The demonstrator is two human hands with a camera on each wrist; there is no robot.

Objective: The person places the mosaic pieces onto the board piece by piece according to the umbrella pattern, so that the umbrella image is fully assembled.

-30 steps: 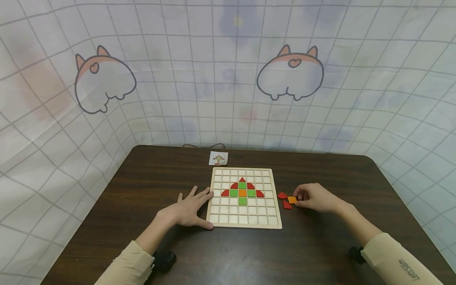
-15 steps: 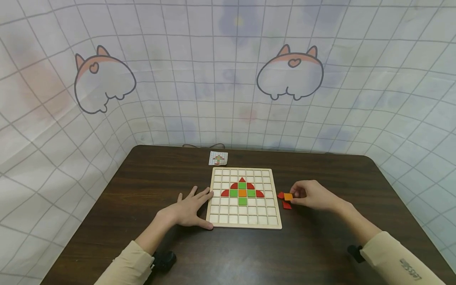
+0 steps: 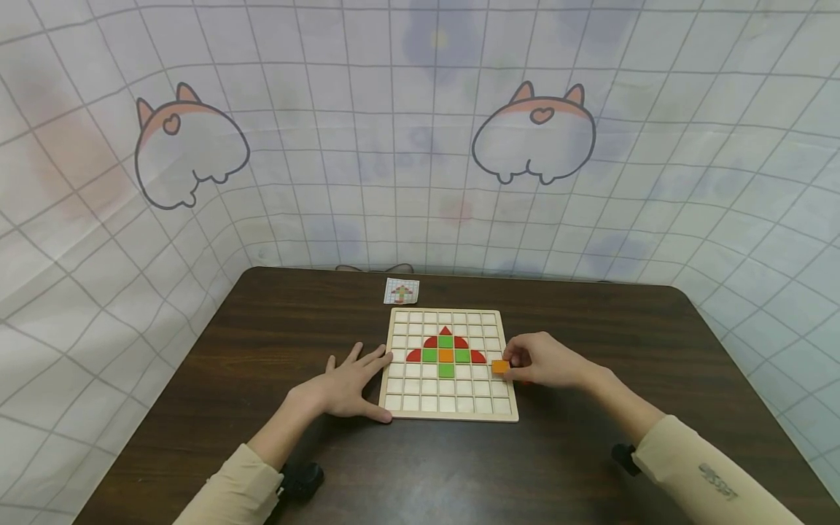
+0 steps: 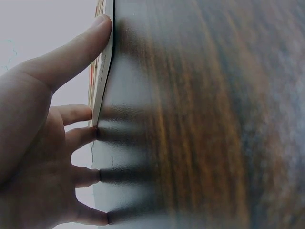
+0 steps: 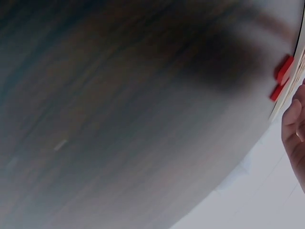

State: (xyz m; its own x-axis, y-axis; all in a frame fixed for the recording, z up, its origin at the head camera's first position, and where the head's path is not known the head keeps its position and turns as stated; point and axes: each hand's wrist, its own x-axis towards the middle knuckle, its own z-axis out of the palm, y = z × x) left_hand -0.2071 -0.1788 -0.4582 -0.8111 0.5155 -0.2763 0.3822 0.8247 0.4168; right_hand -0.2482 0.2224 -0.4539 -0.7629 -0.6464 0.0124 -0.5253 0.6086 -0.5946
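Observation:
In the head view my right hand (image 3: 545,361) pinches an orange square tile (image 3: 501,367) over the right edge of the wooden grid board (image 3: 410,403). Spread fingers of my left hand (image 3: 344,384) touch the board's left edge, with the thumb at its near left corner. Green tiles (image 3: 446,371), red tiles (image 3: 413,356) and one orange tile form an arrow-like shape in the board's cells. Two red pieces (image 5: 284,70) lie on the table by the board in the right wrist view; my right hand mostly hides them in the head view.
A small printed card (image 3: 402,291) showing a similar coloured pattern lies behind the board. The dark wooden table (image 3: 420,467) ends at a white gridded cloth backdrop (image 3: 367,160). A black strap device sits at each wrist.
My right hand has picked up the orange tile from beside the red pieces and carried it left over the board's right edge. The left hand stays in place.

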